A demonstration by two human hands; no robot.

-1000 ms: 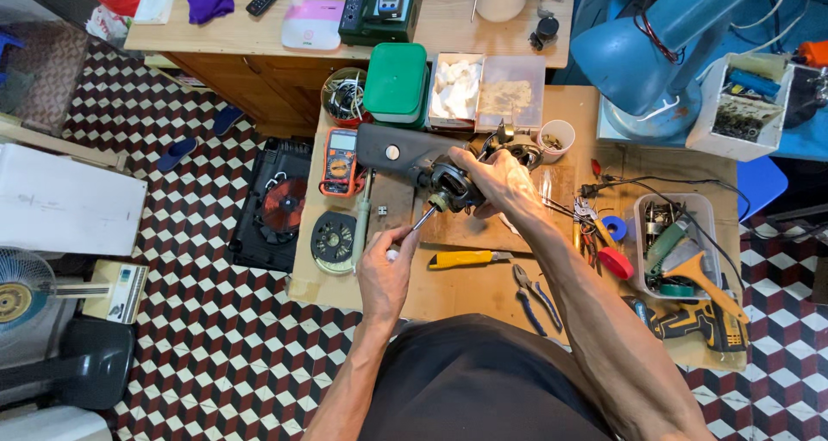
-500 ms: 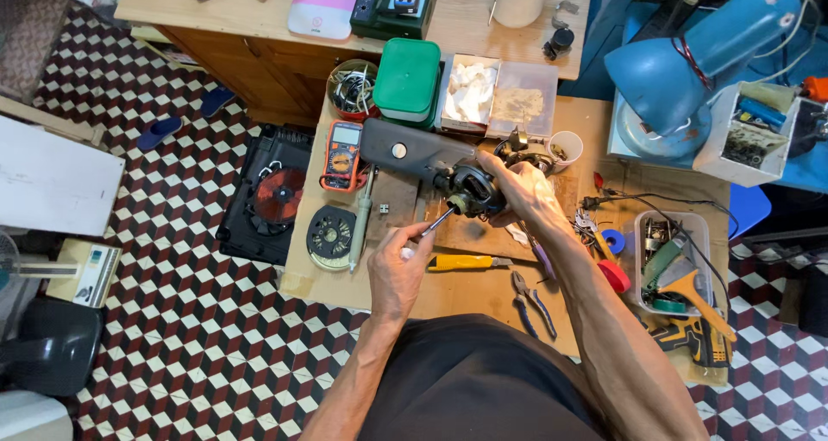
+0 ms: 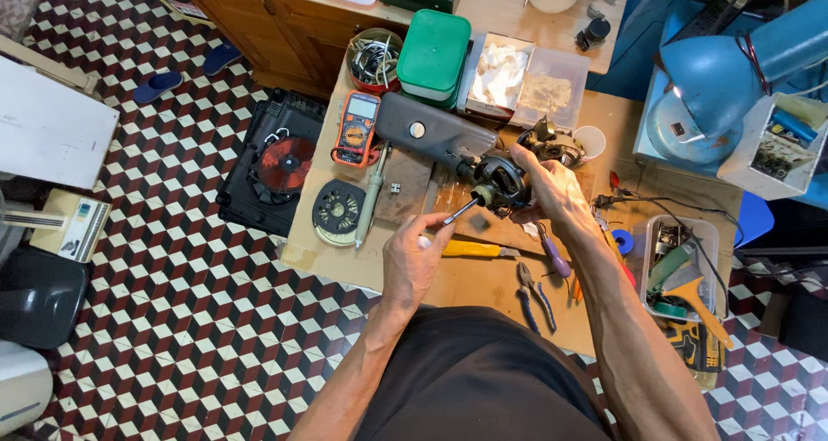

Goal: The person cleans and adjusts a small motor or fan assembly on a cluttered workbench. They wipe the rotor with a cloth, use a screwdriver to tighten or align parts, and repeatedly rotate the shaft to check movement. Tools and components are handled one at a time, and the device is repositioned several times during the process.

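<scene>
1. The left hand point(image 3: 414, 264) rises from the near edge of the wooden workbench point(image 3: 492, 286), forearm bare, wrist bent slightly back. Its fingers are curled together and clamped on the handle of a screwdriver point(image 3: 461, 211), whose thin dark metal shaft slants up and to the right.
2. The screwdriver's tip meets the near-left face of a small electric motor point(image 3: 498, 182), a round, dark, ribbed metal body with a pale hub at its centre.
3. The right hand point(image 3: 552, 191) comes in from the near right, forearm long and straight. Its fingers wrap over the right and far side of the motor, closed on it and holding it just above the bench, at the middle of the worktop.
4. A long dark grey plastic housing point(image 3: 427, 132), smooth with rounded corners, lies just left of and beyond the motor.
5. Left of it sits an orange and grey multimeter point(image 3: 358, 130); nearer lies a round black fan grille point(image 3: 338, 210).
6. A yellow-handled tool point(image 3: 473, 250) lies flat just beside the left hand; pliers point(image 3: 535, 290) with blue grips rest to its right.
7. At the far side stands a green lidded box point(image 3: 434, 54), and at the far right a blue desk lamp point(image 3: 716, 87) with a glossy domed shade.
</scene>
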